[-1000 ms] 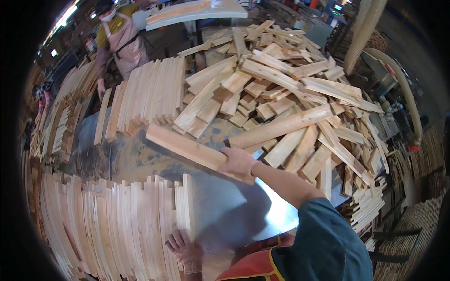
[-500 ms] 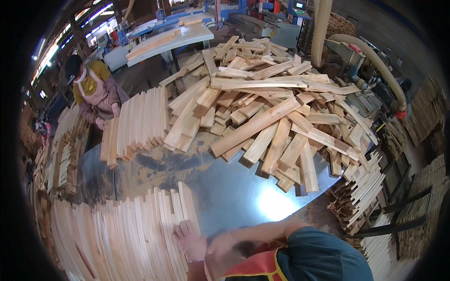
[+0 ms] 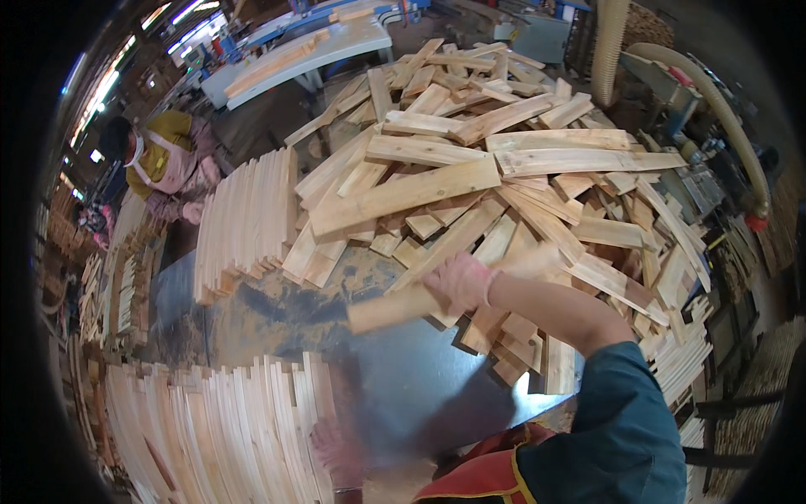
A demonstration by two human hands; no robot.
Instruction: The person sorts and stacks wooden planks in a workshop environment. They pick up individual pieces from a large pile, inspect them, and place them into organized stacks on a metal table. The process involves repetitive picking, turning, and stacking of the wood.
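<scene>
Right grip (image 3: pixel 460 283): fingers clenched over a wooden board (image 3: pixel 386 309) near its middle. The board slants, one end out to the left of the grip above the surface (image 3: pixel 403 403), the other to its right, over the loose pile (image 3: pixel 537 168). Left grip (image 3: pixel 336 445): laid at the right end of a row of boards (image 3: pixel 227 428); cannot tell whether it grasps one or only steadies the row.

Risks, as judged: the held board's right end could catch on pile pieces just beyond the right grip and twist in the fingers, since one grip near the middle gives little hold against turning. A knock there might also set loose pieces sliding toward the forearm; a long board (image 3: pixel 407 195) lies across others beyond the grip, its seating doubtful. The row's right end, beside the left grip, has no visible support other than that grip, so outer boards might tip if it let go. Sawdust (image 3: pixel 277 311) left of the right grip could make boards skid (a guess; its depth does not show).

Hard to make out: the held board is smeared, its right end most of all, so contact with the pile is uncertain. The right thumb and the board's underside are hidden. The left grip is dim and blurred, its fingertips unclear. The row's near end blurs into the dark rim.
</scene>
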